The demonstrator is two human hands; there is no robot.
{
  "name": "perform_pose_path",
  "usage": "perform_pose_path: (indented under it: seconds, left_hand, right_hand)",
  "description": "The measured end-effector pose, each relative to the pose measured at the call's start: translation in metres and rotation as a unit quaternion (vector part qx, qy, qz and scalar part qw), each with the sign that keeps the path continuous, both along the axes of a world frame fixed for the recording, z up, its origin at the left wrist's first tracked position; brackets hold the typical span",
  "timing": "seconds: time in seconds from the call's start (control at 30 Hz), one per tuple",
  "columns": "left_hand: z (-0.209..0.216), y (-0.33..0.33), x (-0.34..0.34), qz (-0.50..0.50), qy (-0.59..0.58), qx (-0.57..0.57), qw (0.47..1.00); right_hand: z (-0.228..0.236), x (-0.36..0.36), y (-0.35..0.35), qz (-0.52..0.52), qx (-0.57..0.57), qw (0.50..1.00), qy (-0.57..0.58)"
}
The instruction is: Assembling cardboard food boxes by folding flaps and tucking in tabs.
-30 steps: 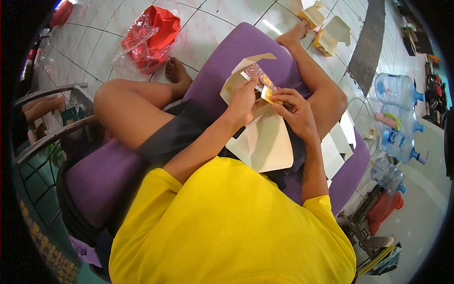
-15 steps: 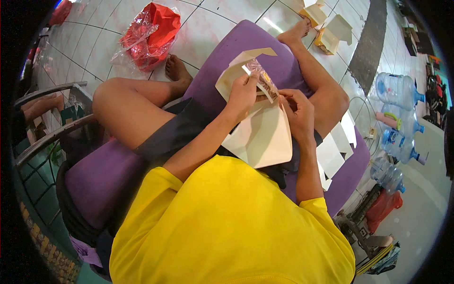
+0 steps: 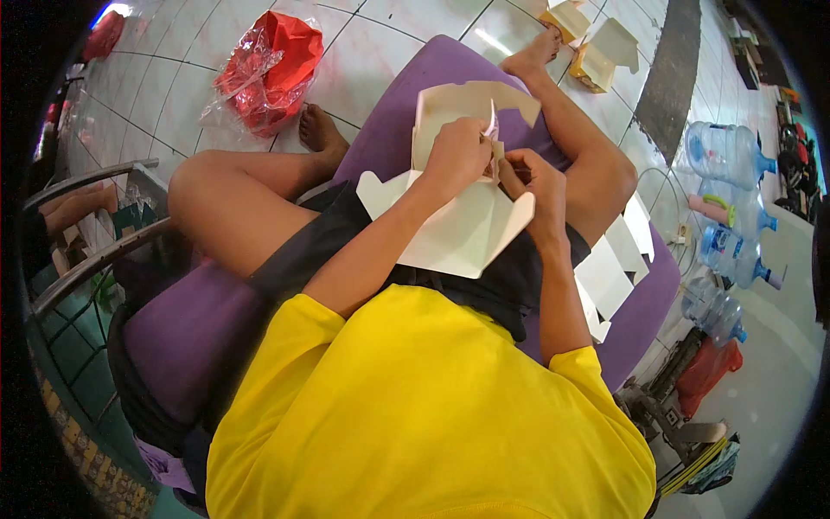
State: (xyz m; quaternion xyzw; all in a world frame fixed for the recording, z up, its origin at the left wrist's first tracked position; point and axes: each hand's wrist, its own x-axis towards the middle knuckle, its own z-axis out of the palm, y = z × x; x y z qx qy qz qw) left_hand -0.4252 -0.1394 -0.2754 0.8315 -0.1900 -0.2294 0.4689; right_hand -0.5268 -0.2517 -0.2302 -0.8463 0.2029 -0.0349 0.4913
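From the head camera, the person sits on a purple cushion (image 3: 398,112) with a flat, unfolded carton (image 3: 458,229) across the lap, just above picture centre. The left hand (image 3: 456,156) is closed on the carton's upper flap, knuckles toward the camera; its fingertips are hidden behind the card. The right hand (image 3: 534,177), at about 3 o'clock of the left and nearly touching it, pinches the flap's edge with curled fingers. Between the hands a small pinkish strip (image 3: 493,121) shows, too small to identify. The carton's middle is hidden under both hands, and its lower edge meets the yellow shirt (image 3: 415,415), which fills the 6 o'clock part of the view.

At 3 o'clock of the carton, more flat white blanks (image 3: 609,268) lie on the cushion, partly covered by the right forearm. At 10 o'clock a red bag (image 3: 272,65) in clear wrap lies on the tiled floor. At 1 o'clock folded boxes (image 3: 601,52) sit near the rim, cut off. At 3 o'clock, near the edge, water bottles (image 3: 722,151) stand, bent by the lens.
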Motion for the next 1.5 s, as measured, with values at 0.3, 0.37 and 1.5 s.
perform_pose_path:
  seconds: [0.3, 0.37, 1.5]
  left_hand:
    - [0.006, 0.01, -0.024, -0.049, 0.072, 0.003, 0.996]
    - [-0.002, 0.02, -0.023, -0.046, 0.142, -0.035, 0.988]
    - [-0.001, 0.025, -0.047, -0.017, 0.061, 0.064, 0.996]
  right_hand:
    - [-0.013, -0.015, 0.015, -0.121, 0.103, 0.986, 0.058]
    - [-0.021, -0.017, 0.014, -0.076, 0.096, 0.991, 0.053]
    - [-0.033, 0.019, -0.017, -0.02, 0.235, 0.969, 0.081]
